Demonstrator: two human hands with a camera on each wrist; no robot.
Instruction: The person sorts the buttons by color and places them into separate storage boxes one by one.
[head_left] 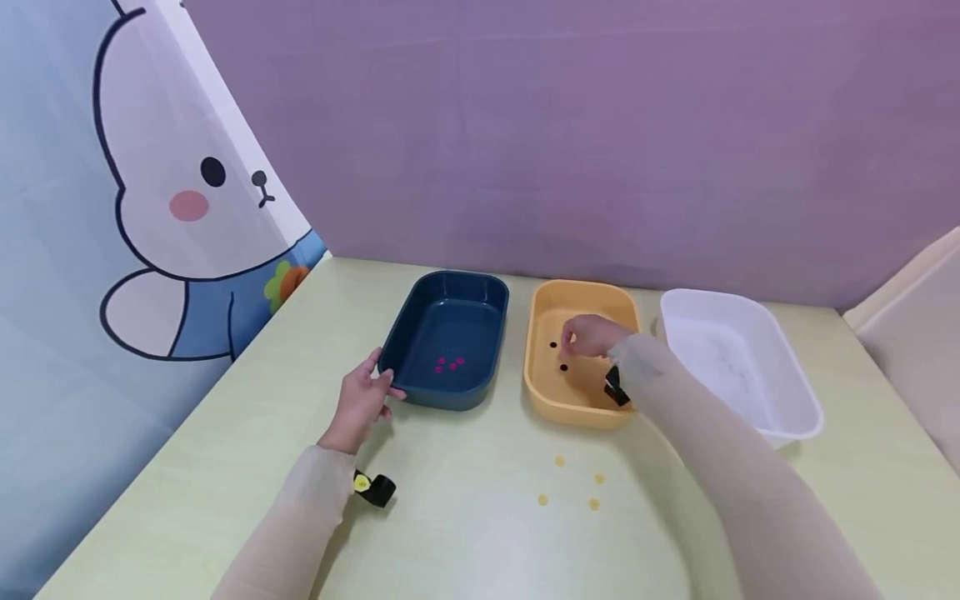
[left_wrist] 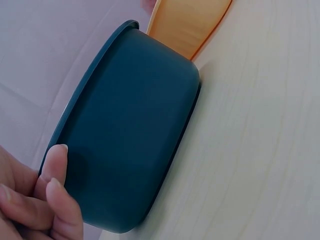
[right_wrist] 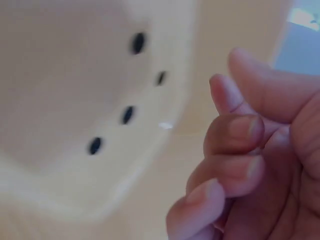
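At the near left corner of a dark blue tray (head_left: 431, 398), my left hand (head_left: 362, 400) grips the rim, its fingers bent against the outside wall in the left wrist view. Several small pink pieces (head_left: 452, 366) lie on that tray's floor. My right hand (head_left: 591, 335) hovers inside an orange tray (head_left: 551, 407), fingers loosely bent. In the right wrist view, thumb and forefinger stand apart with nothing visible between them. Several small black discs (right_wrist: 128, 115) lie in the orange tray beside this hand; two show in the head view.
A white tray (head_left: 795, 404) stands right of the orange one, under the right forearm's far side. Several small yellow pieces (head_left: 559, 461) lie on the pale table (head_left: 465, 517) in front. A purple curtain (head_left: 525, 142) hangs behind.
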